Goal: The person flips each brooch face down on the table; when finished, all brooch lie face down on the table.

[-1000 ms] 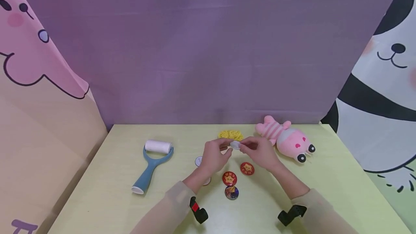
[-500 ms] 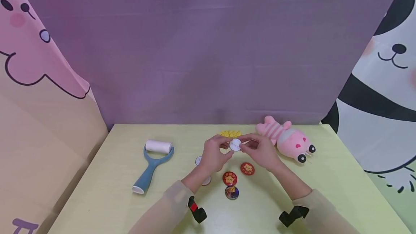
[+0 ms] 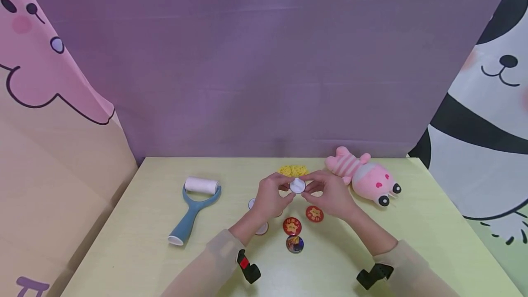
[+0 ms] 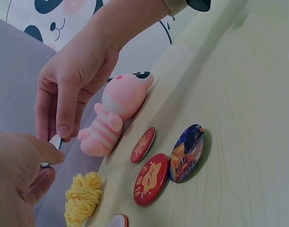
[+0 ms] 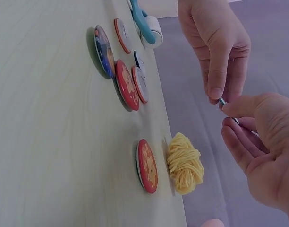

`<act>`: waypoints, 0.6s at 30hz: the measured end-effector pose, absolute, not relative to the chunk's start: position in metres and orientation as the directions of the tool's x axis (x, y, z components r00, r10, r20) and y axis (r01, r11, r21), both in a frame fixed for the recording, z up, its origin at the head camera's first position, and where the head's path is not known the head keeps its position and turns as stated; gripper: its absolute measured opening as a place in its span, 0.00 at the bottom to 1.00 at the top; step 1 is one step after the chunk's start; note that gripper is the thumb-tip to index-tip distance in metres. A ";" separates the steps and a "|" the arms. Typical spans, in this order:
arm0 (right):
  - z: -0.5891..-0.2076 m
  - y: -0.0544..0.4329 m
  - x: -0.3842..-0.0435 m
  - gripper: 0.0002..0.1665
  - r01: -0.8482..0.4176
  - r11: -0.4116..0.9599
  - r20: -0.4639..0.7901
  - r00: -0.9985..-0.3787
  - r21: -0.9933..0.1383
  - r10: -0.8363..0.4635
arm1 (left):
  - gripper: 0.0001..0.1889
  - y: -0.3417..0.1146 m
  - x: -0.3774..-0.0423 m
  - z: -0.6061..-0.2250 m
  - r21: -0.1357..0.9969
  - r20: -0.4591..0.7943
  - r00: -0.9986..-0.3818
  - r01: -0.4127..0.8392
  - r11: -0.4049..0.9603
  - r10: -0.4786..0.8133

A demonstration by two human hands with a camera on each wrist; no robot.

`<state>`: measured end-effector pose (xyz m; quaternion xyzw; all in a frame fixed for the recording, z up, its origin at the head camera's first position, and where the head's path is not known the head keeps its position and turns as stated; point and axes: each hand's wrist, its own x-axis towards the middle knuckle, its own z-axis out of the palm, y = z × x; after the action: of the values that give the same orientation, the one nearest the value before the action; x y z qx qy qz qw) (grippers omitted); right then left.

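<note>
Both hands hold a small round button badge [image 3: 297, 185] above the table, its white back turned to the head camera. My left hand [image 3: 272, 197] pinches its left edge and my right hand [image 3: 329, 194] pinches the right edge. In both wrist views the badge shows only as a thin sliver between the fingertips. Below the hands lie two red badges with gold stars, one nearer [image 3: 292, 226] and one farther right [image 3: 315, 214]. A dark blue picture badge [image 3: 294, 244] touches the nearer red one. White-backed badges [image 3: 261, 229] lie partly hidden behind my left hand and wrist.
A blue-handled lint roller [image 3: 191, 212] lies on the left of the table [image 3: 132, 251]. Behind the hands is a bundle of yellow yarn [image 3: 293, 170]. A pink plush toy [image 3: 365, 178] lies at the back right, close to my right hand. A purple cloth [image 3: 264, 68] hangs behind.
The badge has turned from a steep tilt to show its white back to the head camera. The right fingers have shifted along its edge; the other things lie where they were.
</note>
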<state>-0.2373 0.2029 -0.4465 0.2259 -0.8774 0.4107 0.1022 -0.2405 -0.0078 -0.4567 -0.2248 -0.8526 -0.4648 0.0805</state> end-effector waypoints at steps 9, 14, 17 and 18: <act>-0.449 0.204 -0.238 0.22 -0.528 0.646 0.371 -0.849 -0.551 -0.377 | 0.18 -0.008 -0.241 -0.461 0.723 0.323 -0.874 0.475 0.501 0.362; -0.451 0.205 -0.238 0.21 -0.546 0.669 0.362 -0.837 -0.504 -0.409 | 0.17 -0.007 -0.242 -0.465 0.708 0.315 -0.872 0.479 0.519 0.375; -0.455 0.205 -0.240 0.21 -0.550 0.680 0.360 -0.834 -0.484 -0.418 | 0.17 -0.005 -0.243 -0.468 0.692 0.306 -0.876 0.474 0.544 0.373; -0.456 0.204 -0.241 0.20 -0.553 0.683 0.358 -0.832 -0.478 -0.423 | 0.17 -0.005 -0.244 -0.469 0.686 0.300 -0.878 0.470 0.556 0.372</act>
<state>-0.2411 0.2044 -0.4558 0.2678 -0.9106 0.2949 0.1100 -0.2437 -0.0046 -0.4686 -0.2392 -0.8800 -0.4060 0.0601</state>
